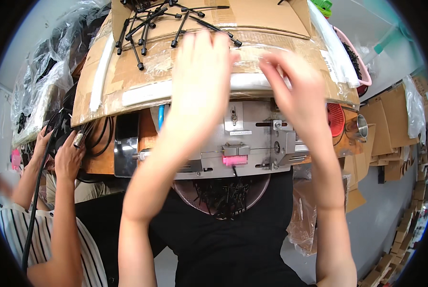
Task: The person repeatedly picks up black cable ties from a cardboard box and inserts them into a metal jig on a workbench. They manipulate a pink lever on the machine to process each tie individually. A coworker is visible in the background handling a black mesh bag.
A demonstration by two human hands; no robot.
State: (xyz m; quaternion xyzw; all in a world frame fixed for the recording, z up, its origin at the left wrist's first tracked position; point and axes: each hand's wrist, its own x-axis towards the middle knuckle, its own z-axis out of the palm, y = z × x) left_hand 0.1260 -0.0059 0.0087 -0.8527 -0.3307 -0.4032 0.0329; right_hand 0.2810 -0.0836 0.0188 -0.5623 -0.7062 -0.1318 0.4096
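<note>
My left hand (pixel 202 67) is over the cardboard top (pixel 252 40), its blurred fingers stretched out to the edge of a loose pile of thin black rods with knobbed ends (pixel 147 26). What lies beneath those fingertips is hidden. To its right, my right hand (pixel 297 83) hovers above the board's front edge, fingers loosely bent and thumb apart, with nothing visible in it. Below both hands sits a metal fixture (pixel 209 160) with a pink block (pixel 235 160) at its front. A bowl of small black parts (pixel 218 196) lies under it, at my lap.
On the left, another person's hands (pixel 69 155) handle black cable beside a dark flat panel (pixel 127 143). A red basket (pixel 336 119) and a metal cup (pixel 357 128) stand at the right. White strips (pixel 147 93) edge the cardboard. Cartons (pixel 391 119) are stacked beyond.
</note>
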